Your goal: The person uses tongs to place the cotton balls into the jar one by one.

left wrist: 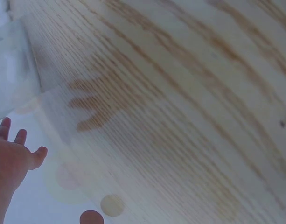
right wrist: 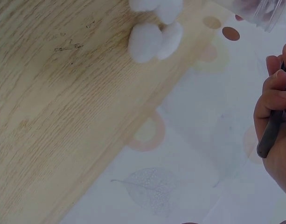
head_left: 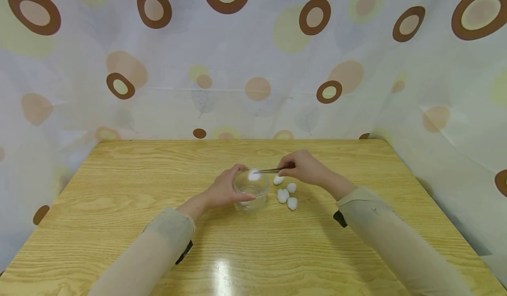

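Nearest you, your two pale beige sleeves (head_left: 150, 247) reach over the yellowish wood-grain table (head_left: 158, 172). Beyond them, your left hand (head_left: 223, 190) curves round the clear, round, open-topped jar (head_left: 257, 205), thumb on its near side, fingers on its far side. A white blob shows low inside. Just right of the jar, four small white fluffy balls (head_left: 283, 195) lie close together. Your right hand (head_left: 304, 168) pinches slim dark metal tweezers (head_left: 269, 171), whose tips meet another white fluffy ball (head_left: 254, 175) at the jar's mouth. Farthest off hangs white cloth (head_left: 237, 45) printed with brown, peach and yellow rounds.
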Demonstrator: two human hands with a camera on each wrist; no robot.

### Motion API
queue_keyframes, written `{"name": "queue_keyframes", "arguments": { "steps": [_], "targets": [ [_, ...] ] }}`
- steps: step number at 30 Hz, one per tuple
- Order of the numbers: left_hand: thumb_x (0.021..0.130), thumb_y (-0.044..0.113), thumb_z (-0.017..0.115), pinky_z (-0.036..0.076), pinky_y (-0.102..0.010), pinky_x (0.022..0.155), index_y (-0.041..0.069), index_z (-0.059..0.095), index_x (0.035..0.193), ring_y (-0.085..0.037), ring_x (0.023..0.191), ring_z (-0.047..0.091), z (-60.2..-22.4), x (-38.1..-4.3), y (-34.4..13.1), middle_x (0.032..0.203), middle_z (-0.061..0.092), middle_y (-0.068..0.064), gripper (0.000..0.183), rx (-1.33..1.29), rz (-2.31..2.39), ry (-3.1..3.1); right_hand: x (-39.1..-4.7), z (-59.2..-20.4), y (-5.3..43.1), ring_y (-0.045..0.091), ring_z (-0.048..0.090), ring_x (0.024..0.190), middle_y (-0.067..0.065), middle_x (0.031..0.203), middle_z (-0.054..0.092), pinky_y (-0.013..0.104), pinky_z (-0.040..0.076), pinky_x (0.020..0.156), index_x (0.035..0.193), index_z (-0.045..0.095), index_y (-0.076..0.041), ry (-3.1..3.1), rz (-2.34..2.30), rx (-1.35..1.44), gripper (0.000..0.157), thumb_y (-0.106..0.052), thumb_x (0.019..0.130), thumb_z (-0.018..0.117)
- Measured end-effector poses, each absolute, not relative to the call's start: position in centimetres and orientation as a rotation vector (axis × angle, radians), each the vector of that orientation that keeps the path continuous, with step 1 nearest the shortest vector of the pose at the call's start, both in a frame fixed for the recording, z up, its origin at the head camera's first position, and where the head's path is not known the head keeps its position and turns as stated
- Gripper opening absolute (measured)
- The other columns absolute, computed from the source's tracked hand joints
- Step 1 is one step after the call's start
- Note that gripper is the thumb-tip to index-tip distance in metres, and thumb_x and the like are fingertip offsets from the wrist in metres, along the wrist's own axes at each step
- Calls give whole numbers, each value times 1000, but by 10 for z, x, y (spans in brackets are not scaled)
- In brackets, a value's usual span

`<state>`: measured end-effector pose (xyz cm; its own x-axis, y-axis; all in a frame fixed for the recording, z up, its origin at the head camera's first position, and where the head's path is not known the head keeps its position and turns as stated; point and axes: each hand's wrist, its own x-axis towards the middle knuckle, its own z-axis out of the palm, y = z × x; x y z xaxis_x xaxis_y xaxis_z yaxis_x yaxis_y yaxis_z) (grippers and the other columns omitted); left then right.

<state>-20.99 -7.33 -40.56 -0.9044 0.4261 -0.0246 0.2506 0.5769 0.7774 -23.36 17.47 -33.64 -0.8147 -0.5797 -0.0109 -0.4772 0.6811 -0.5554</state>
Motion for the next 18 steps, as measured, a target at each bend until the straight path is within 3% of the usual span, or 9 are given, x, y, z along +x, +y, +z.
{"name": "queue_keyframes", "arguments": {
  "steps": [11,18],
  "targets": [
    [73,41,76,32,-53,104,22,37,136,-30,129,38,-407,-212,-74,140,43,-9,77,540,1210,2599,-233,-339,171,8,58,64,15,87,70,23,47,59,93,70,-2,2695,-822,-850,13,-12,87,64],
    [73,42,76,32,-53,106,20,36,137,-30,132,37,-408,-213,-74,142,42,-9,79,549,1209,2602,-232,-339,169,17,62,67,15,86,70,23,48,60,92,70,-2,2687,-816,-862,13,-12,87,64]
  ]
}}
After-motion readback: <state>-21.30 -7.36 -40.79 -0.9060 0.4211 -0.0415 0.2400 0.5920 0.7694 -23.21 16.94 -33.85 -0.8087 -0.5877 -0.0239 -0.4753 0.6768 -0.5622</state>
